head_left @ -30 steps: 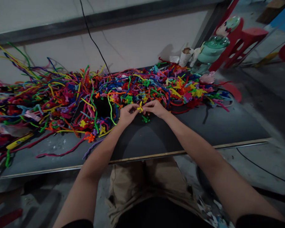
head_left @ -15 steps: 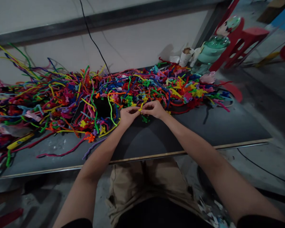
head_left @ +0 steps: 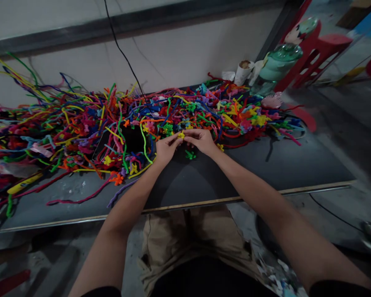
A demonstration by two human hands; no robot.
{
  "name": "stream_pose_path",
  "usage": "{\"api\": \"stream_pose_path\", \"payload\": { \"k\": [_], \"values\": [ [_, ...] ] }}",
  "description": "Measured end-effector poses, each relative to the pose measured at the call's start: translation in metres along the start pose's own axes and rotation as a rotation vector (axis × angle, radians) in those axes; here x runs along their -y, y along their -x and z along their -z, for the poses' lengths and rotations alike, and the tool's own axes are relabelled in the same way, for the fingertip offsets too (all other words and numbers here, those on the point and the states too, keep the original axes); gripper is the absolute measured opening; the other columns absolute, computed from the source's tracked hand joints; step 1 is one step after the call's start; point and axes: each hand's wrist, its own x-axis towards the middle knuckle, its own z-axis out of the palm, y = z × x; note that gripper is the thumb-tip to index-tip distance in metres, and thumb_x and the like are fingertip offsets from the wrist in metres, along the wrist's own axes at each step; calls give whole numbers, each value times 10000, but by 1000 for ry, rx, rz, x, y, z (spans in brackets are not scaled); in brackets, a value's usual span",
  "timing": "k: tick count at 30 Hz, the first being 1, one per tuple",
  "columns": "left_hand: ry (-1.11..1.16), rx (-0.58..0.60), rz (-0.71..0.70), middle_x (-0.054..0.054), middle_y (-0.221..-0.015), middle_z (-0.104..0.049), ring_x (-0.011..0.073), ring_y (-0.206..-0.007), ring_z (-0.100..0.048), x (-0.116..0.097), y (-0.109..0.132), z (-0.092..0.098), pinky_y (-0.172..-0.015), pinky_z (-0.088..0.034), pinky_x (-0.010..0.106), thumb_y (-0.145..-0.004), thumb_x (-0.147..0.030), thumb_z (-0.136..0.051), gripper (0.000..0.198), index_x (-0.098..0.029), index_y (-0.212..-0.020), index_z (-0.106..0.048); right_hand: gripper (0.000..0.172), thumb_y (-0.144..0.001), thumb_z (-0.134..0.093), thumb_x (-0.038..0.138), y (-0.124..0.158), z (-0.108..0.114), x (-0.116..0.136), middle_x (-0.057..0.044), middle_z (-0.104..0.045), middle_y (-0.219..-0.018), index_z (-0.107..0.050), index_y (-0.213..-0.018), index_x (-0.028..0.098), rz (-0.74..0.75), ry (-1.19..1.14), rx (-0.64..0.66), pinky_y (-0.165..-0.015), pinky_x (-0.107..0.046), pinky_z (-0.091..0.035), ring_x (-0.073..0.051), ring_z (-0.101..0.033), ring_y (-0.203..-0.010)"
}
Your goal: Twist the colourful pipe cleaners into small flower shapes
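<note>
My left hand (head_left: 165, 149) and my right hand (head_left: 201, 141) meet over the dark table (head_left: 266, 165), both pinched on a small yellow pipe cleaner piece (head_left: 181, 135) held between their fingertips. Just below the hands a small green pipe cleaner flower (head_left: 190, 155) lies on the table. Behind the hands spreads a big tangle of coloured pipe cleaners (head_left: 80, 123) reaching from the far left to the right side.
A green glass bottle (head_left: 273, 70) and a white paper cup (head_left: 243, 72) stand at the table's back right, with red plastic stools (head_left: 321, 49) beyond. A black cable (head_left: 120, 49) runs down the wall. A purple pipe cleaner (head_left: 120, 192) lies near the front edge.
The hands have shifted slightly and drawn closer together, and the yellow piece between the fingertips looks more bunched up than before.
</note>
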Motion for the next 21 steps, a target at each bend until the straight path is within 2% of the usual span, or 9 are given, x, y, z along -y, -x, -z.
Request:
{"api": "stream_pose_path", "payload": {
  "k": [2, 5, 8, 14, 21],
  "values": [
    [-8, 10, -32, 12, -783, -757, 127, -603, -636, 0, 0, 1, -518, -519, 231, -775, -296, -733, 250, -211, -1003, -792, 362, -669, -801, 533, 1, 0, 0, -24, -748, -732, -797, -861, 226, 116, 51, -13, -466, -257, -510, -124, -625, -510],
    [-38, 16, -90, 15, -800, -754, 109, -566, -601, 0, -1, 3, -518, -504, 231, -748, -289, -767, 244, -214, -978, -798, 252, -727, -784, 490, 2, 1, 0, -40, -772, -820, -804, -807, 253, 276, 130, -51, -616, -294, -578, -163, -703, -672],
    [-63, 26, -109, 1, -729, -730, 107, -556, -593, 1, -1, 5, -544, -510, 236, -717, -281, -802, 269, -222, -979, -797, 209, -753, -776, 469, 2, 3, -2, -36, -777, -826, -807, -816, 272, 348, 171, -57, -711, -316, -596, -184, -729, -769],
    [-55, 9, -110, 19, -794, -763, 127, -599, -656, -1, 3, 6, -581, -562, 256, -742, -302, -781, 185, -230, -910, -805, 92, -794, -761, 371, 5, 2, -3, -12, -785, -861, -804, -797, 289, 318, 297, -52, -766, -325, -605, -182, -740, -805],
    [79, -21, 17, 32, -752, -767, 161, -618, -692, -4, 6, -1, -623, -614, 312, -700, -380, -800, 212, -206, -821, -805, 79, -805, -741, 259, 9, -3, 3, -13, -778, -852, -799, -761, 290, 289, 340, -62, -809, -351, -601, -190, -735, -819]
  ]
}}
